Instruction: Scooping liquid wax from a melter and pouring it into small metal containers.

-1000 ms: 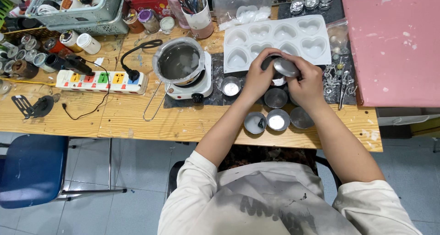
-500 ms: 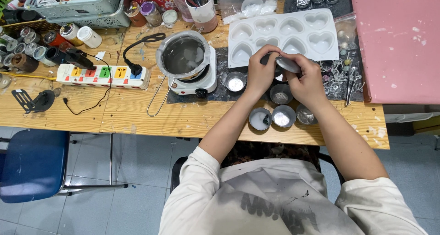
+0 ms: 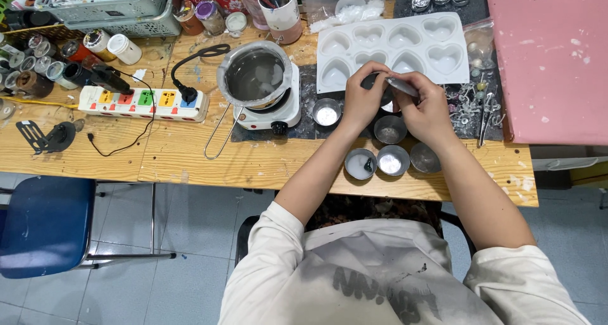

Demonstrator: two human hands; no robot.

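Both my hands, left hand (image 3: 362,100) and right hand (image 3: 425,106), close on one small metal tin (image 3: 400,85) above the heart-shaped mould (image 3: 392,46), steadying it.

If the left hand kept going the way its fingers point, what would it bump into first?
Probably the small metal tin that both hands hold; the left hand already touches it. Beyond lies the white heart mould.
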